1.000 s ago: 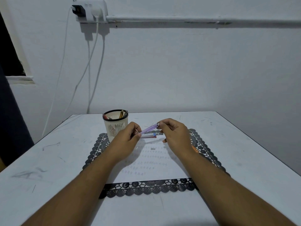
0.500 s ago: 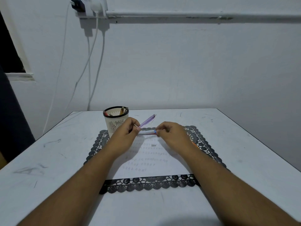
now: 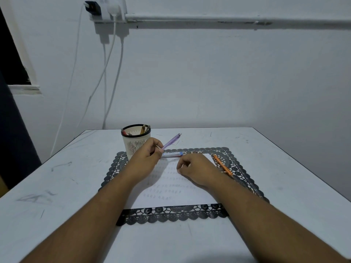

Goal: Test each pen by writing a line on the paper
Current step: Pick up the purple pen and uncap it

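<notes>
- Slanting up and away from the paper (image 3: pixel 176 188), a lilac pen (image 3: pixel 171 141) is pinched at its lower end by the fingers of the left hand (image 3: pixel 146 158); its barrel is pale and translucent, with a small light cap or button at the raised far end.
- The left hand is held over the paper's far left corner, just in front of the pen cup (image 3: pixel 136 141).
- A second pen (image 3: pixel 171 154), clear-bodied with a blue band, is laid flat along the paper's far edge, between the two hands.
- The right hand (image 3: pixel 195 170) is rested on the paper's right half, fingers loosely curled with nothing held between them.
- An orange pen (image 3: pixel 222 165) is laid on the black lace placemat (image 3: pixel 171 215) just beside the paper's right edge.
- Rows of small looped marks are seen on the paper; they cannot be read as words.
- No brand or label can be made out on the pens or the cup.
- Several more pens are stood in the cream, black-rimmed cup, just beyond the paper's far left corner.
</notes>
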